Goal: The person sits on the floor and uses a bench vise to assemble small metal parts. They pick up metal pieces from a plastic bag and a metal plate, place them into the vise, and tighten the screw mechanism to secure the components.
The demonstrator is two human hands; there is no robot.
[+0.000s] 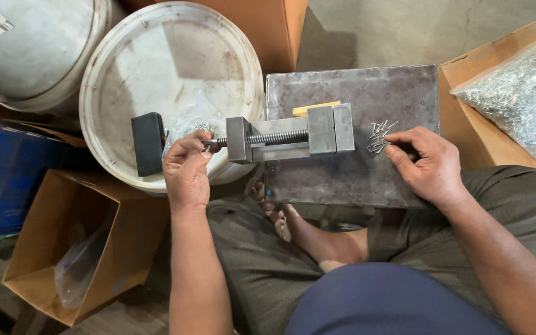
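Sitting cross-legged, the person has a bare foot [293,226] tucked under the near edge of a grey metal plate [355,180] that lies across the lap. The left hand [187,167] is closed, thumb and fingertips pinched on the end of the threaded screw [268,138] of a small steel vise [293,138] lying on the plate's far part. The right hand [426,164] rests on the plate, fingers curled, its fingertips touching a little heap of thin metal pins [379,136] just right of the vise; whether it grips any I cannot tell. The vise's black handle [148,144] overhangs a white bucket lid [169,80]. At far right, a clear bag of pins [522,93] sits in a cardboard box [466,124].
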